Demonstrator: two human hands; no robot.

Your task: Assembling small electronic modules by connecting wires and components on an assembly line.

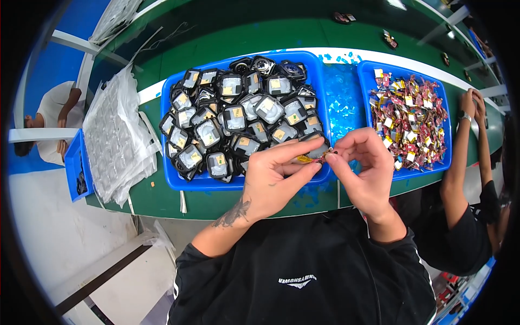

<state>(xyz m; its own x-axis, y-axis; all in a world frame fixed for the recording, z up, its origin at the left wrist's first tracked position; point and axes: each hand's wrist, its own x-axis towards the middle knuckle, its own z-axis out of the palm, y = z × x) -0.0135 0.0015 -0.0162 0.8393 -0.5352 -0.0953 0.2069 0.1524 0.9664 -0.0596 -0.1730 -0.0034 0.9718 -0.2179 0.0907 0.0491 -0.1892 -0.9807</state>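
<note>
My left hand (271, 181) is closed, thumb and fingers pinching a dark, rounded watch case (319, 151), mostly hidden by the fingers. Against it, a small red-and-yellow electronic part (310, 159) shows between my hands. The thumb and forefinger of my right hand (370, 169) pinch the right end of that part. Both hands meet above the front right corner of a blue bin (227, 185), heaped with black watch cases (234, 117) that have pale backs and tan labels. To the right, another blue bin (364, 81) holds a pile of small red, yellow and white electronic parts (410, 122).
Stacked clear plastic trays (116, 132) lie left of the bins on the green table (249, 38). Blue scraps (344, 105) are strewn between the bins. A few small parts (390, 39) lie on the far green surface. A person's forearms (460, 141) are at the right; another person (57, 116) is at the far left.
</note>
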